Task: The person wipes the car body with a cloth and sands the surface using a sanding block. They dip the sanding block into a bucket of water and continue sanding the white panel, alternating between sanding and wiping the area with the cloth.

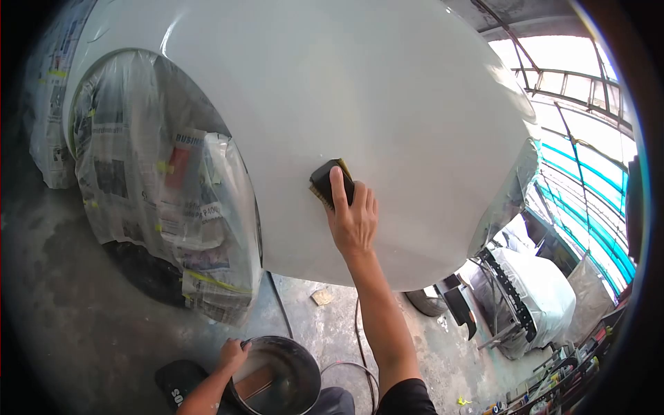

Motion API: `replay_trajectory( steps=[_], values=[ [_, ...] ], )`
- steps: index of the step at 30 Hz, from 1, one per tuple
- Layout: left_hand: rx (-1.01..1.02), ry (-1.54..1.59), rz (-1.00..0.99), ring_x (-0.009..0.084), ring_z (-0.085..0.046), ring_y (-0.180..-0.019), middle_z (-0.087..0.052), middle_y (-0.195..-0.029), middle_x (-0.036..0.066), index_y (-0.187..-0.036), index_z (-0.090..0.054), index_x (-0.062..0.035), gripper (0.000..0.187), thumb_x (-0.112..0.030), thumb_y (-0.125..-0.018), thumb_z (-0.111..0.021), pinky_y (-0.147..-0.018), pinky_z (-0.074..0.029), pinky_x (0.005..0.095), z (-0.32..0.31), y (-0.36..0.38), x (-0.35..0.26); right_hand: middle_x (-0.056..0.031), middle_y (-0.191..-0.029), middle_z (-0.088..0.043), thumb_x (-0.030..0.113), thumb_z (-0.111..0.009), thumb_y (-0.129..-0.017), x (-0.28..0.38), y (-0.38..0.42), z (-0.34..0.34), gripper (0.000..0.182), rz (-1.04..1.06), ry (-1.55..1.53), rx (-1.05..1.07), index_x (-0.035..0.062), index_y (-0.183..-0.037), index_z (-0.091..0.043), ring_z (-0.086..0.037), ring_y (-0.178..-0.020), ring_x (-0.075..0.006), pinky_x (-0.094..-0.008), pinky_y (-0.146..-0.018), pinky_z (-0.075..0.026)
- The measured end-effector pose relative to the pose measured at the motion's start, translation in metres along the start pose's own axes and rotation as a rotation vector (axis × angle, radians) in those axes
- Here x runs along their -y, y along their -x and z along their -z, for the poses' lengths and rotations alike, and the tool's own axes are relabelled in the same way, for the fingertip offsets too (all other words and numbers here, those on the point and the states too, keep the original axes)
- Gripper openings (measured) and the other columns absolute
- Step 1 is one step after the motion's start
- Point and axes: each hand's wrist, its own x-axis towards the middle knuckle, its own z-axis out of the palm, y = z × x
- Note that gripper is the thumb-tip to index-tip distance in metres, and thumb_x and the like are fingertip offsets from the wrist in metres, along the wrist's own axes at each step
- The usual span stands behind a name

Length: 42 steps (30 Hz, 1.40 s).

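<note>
My right hand (pixel 354 214) grips a black sanding block (pixel 323 178) with a yellowish sheet showing around its edges. The block is against the white car body panel (pixel 415 152), to the right of the wheel arch. Down at the bottom, my left hand (pixel 234 356) is closed on the rim of a dark bucket (pixel 311 377). Cloudy water and a brown flat piece (pixel 256 382) lie inside the bucket. Newspaper and clear plastic sheeting (pixel 131 173) cover the wheel; the underside of the block is hidden.
A hose (pixel 358 325) runs along the concrete floor by a small yellowish scrap (pixel 321 297). Behind stands another covered car (pixel 532 290), with a ladder (pixel 574 86) higher up. Bottles and tools (pixel 553 377) line the lower right. A dark cap or shoe (pixel 178 380) is beside the bucket.
</note>
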Motion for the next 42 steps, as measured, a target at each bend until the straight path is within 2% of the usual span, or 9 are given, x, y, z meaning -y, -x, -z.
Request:
replay_trajectory(
  steps=[5, 14, 18, 25, 28, 31, 33, 37, 42],
  values=[
    [0.004, -0.014, 0.025, 0.0430, -0.066, -0.097, -0.067, -0.103, 0.024, -0.101, -0.073, -0.0049, 0.044, -0.048, -0.094, -0.065, -0.086, -0.054, 0.0512, 0.000, -0.002, 0.003, -0.0096, -0.095, -0.058, 0.019, -0.085, -0.080, -0.015, -0.122, -0.002, 0.076, -0.127, -0.056, -0.010, 0.0207, -0.149, -0.053, -0.059, -0.081, -0.0267, -0.0391, -0.065, -0.047],
    [0.046, -0.030, 0.024, 0.0427, -0.067, -0.099, -0.068, -0.103, 0.026, -0.102, -0.073, -0.0030, 0.048, -0.050, -0.094, -0.064, -0.087, -0.054, 0.0507, 0.002, -0.002, 0.000, -0.0108, -0.093, -0.058, 0.010, -0.078, -0.079, -0.008, -0.028, 0.006, 0.079, -0.074, -0.055, 0.014, 0.0231, -0.152, -0.048, -0.059, -0.079, -0.0266, -0.0381, -0.062, -0.046],
    [0.062, -0.011, -0.005, 0.0437, -0.066, -0.100, -0.068, -0.105, 0.026, -0.104, -0.074, -0.0032, 0.051, -0.052, -0.094, -0.064, -0.087, -0.053, 0.0509, -0.003, -0.006, 0.009, -0.0110, -0.095, -0.059, 0.011, -0.075, -0.084, -0.039, -0.164, -0.005, 0.066, -0.192, -0.052, -0.073, 0.0217, -0.144, -0.051, -0.059, -0.085, -0.0287, -0.0409, -0.067, -0.047],
    [0.216, -0.016, 0.089, 0.0418, -0.064, -0.111, -0.067, -0.116, 0.024, -0.116, -0.072, -0.0046, 0.056, -0.055, -0.095, -0.060, -0.094, -0.051, 0.0494, 0.005, -0.008, 0.003, -0.0097, -0.095, -0.061, 0.010, -0.077, -0.080, -0.012, -0.031, -0.001, 0.076, -0.133, -0.058, -0.081, 0.0237, -0.150, -0.050, -0.059, -0.079, -0.0276, -0.0394, -0.066, -0.048],
    [0.391, -0.016, 0.231, 0.0402, -0.061, -0.116, -0.066, -0.121, 0.023, -0.120, -0.070, -0.0064, 0.055, -0.054, -0.095, -0.061, -0.099, -0.049, 0.0483, 0.022, -0.014, -0.007, -0.0087, -0.093, -0.059, 0.011, -0.076, -0.081, -0.029, -0.075, -0.001, 0.074, -0.122, -0.006, -0.049, 0.0252, -0.149, -0.051, -0.059, -0.079, -0.0258, -0.0381, -0.064, -0.047],
    [0.098, 0.027, 0.007, 0.0424, -0.064, -0.115, -0.065, -0.124, 0.031, -0.128, -0.065, -0.0048, 0.062, -0.057, -0.094, -0.064, -0.097, -0.050, 0.0518, -0.070, -0.035, 0.069, -0.0083, -0.093, -0.057, 0.013, -0.077, -0.083, -0.042, -0.143, -0.003, 0.073, -0.171, 0.047, -0.074, 0.0257, -0.149, -0.051, -0.059, -0.083, -0.0252, -0.0387, -0.067, -0.047],
    [0.055, 0.046, 0.057, 0.0434, -0.063, -0.116, -0.066, -0.124, 0.029, -0.126, -0.066, -0.0032, 0.057, -0.052, -0.096, -0.063, -0.096, -0.051, 0.0517, -0.049, -0.025, 0.043, -0.0092, -0.098, -0.057, 0.018, -0.083, -0.081, -0.035, -0.150, -0.007, 0.078, -0.272, 0.060, -0.029, 0.0245, -0.151, -0.049, -0.059, -0.088, -0.0273, -0.0412, -0.071, -0.048],
    [-0.079, 0.120, 0.099, 0.0441, -0.063, -0.116, -0.067, -0.123, 0.027, -0.124, -0.066, -0.0013, 0.051, -0.045, -0.097, -0.064, -0.097, -0.050, 0.0508, -0.039, -0.005, 0.031, -0.0117, -0.092, -0.056, 0.007, -0.073, -0.081, 0.001, -0.032, 0.020, 0.070, -0.243, -0.075, 0.032, 0.0195, -0.147, -0.054, -0.058, -0.082, -0.0291, -0.0416, -0.070, -0.048],
    [-0.326, -0.100, -0.368, 0.0407, -0.062, -0.117, -0.069, -0.119, 0.021, -0.121, -0.069, -0.0053, 0.041, -0.038, -0.098, -0.064, -0.100, -0.050, 0.0475, 0.007, 0.029, -0.014, -0.0160, -0.091, -0.057, 0.021, -0.081, -0.083, 0.048, 0.135, 0.100, 0.065, -0.371, -0.362, 0.327, 0.0146, -0.143, -0.058, -0.058, -0.077, -0.0340, -0.0444, -0.067, -0.048]
  ],
)
